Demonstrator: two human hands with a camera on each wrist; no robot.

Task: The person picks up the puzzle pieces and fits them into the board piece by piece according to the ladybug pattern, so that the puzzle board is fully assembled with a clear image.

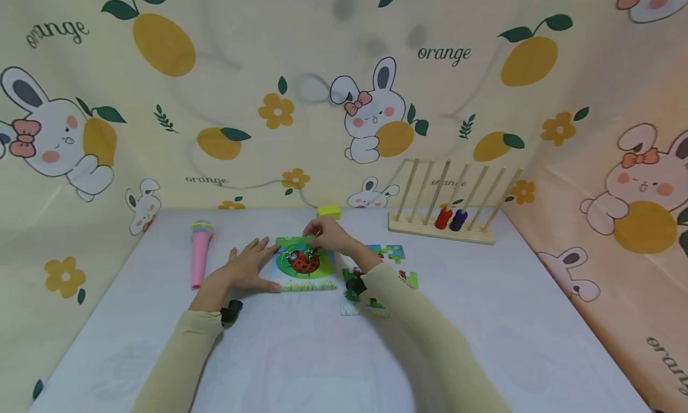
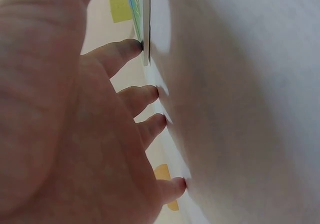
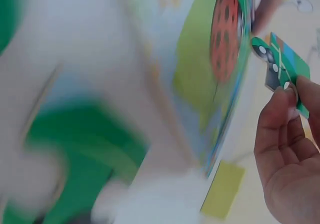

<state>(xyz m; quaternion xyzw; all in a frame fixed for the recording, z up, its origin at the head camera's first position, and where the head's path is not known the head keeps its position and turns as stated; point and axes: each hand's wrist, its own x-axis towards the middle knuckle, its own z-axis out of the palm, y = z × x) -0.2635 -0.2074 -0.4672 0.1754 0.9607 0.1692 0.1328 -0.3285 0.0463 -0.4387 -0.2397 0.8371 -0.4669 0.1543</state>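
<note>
Several loose puzzle pieces lie nearest me, right of the ladybug board. Fingers spread, my left hand touches its left side; my right hand pinches one piece at its far edge. Beyond, a pegged rack carries red beads and blue beads.

On the table we have a microphone near the far left corner and, to its right, a picture board. A block sits behind the board, at the far edge. Puzzle pieces lie right of the board; behind them, by the far right corner, stands a peg rack.
</note>
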